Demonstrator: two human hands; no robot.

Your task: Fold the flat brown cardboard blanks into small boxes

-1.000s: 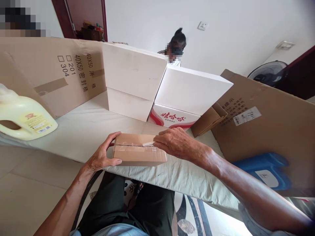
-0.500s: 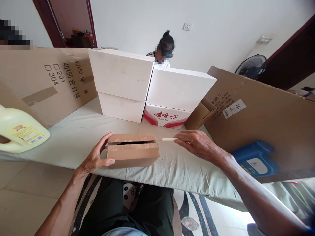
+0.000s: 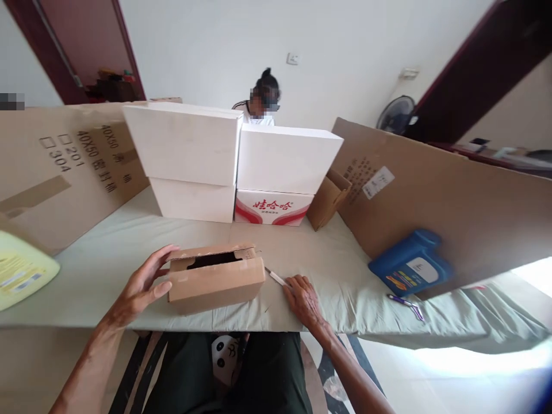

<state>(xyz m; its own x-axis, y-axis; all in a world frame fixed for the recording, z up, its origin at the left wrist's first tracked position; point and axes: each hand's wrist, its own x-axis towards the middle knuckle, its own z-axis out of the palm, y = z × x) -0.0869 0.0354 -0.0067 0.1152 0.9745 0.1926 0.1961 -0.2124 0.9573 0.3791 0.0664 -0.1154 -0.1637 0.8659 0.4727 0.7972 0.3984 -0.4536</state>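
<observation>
A small brown cardboard box [image 3: 215,287] lies on the cloth-covered table in front of me. A dark gap shows between its parted top flaps. At its left end is my left hand [image 3: 144,282], fingers and thumb spread apart, with the thumb tip at the box's edge. To the right of the box, my right hand [image 3: 304,299] rests low on the cloth. Its fingers are closed over the end of a slim utility knife [image 3: 278,278] with a white handle, whose dark tip points toward the box.
White cartons [image 3: 185,149] stand stacked behind the box, beside a small open brown box [image 3: 328,201]. Large cardboard sheets flank the table. A yellow jug [image 3: 26,270] is at left; a blue bottle [image 3: 409,264] and a purple-handled tool [image 3: 406,305] are at right. A person [image 3: 261,100] is beyond the cartons.
My right hand has lowered the utility knife to the cloth. The box's top gap is wider. My left hand's grip on the box has loosened. The view has shifted right.
</observation>
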